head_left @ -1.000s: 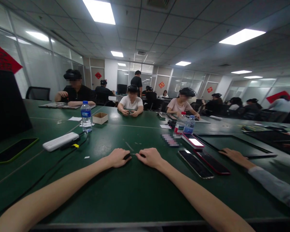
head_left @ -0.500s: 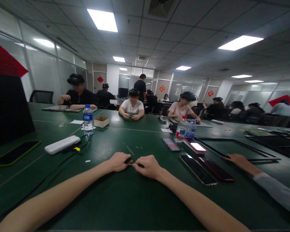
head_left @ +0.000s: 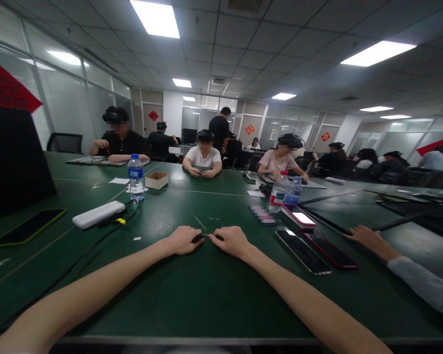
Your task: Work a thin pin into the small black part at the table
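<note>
My left hand rests low over the green table, its fingers closed on a small dark object. Facing it, my right hand is closed as well, thumb and index finger pinched, with a dark patch between them. A thin pale bit shows in the narrow gap between the two hands. What exactly the fingers hold is too small and too covered to name.
To my right lie several phones; beyond them stand two bottles. A co-worker's hand holds a black frame. Left are a white power bank-like block, a cable, a bottle and an open box.
My hands have drawn slightly apart, widening the gap between them. At the right, the co-worker's black frame has been tilted up from the table. The camera view has shifted a little.
</note>
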The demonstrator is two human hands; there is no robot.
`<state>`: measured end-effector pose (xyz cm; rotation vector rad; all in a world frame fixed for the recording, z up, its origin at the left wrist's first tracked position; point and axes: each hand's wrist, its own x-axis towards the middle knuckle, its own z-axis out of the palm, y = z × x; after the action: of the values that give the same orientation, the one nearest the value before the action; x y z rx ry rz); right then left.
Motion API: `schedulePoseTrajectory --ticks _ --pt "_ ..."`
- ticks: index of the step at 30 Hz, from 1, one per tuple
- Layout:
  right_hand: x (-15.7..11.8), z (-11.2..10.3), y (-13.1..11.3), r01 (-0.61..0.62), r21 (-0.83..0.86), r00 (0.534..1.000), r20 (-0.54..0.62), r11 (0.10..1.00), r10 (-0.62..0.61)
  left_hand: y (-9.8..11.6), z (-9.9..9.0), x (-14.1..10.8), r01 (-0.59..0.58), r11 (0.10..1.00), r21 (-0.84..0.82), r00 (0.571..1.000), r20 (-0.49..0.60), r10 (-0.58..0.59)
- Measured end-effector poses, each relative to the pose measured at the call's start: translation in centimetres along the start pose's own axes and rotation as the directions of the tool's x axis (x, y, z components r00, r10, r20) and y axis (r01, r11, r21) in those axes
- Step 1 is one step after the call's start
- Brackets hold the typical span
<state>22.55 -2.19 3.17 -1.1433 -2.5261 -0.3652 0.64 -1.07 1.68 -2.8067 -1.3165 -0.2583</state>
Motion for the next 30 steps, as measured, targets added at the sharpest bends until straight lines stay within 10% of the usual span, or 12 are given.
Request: schedulePoseTrajectory --ticks 30 --pt "-0.02 -0.57 -0.26 0.024 -0.022 1.0 -0.007 0.999 -0.024 -0.01 -0.18 -0.11 -0.021 0.999 -0.024 1.0 -0.005 0.021"
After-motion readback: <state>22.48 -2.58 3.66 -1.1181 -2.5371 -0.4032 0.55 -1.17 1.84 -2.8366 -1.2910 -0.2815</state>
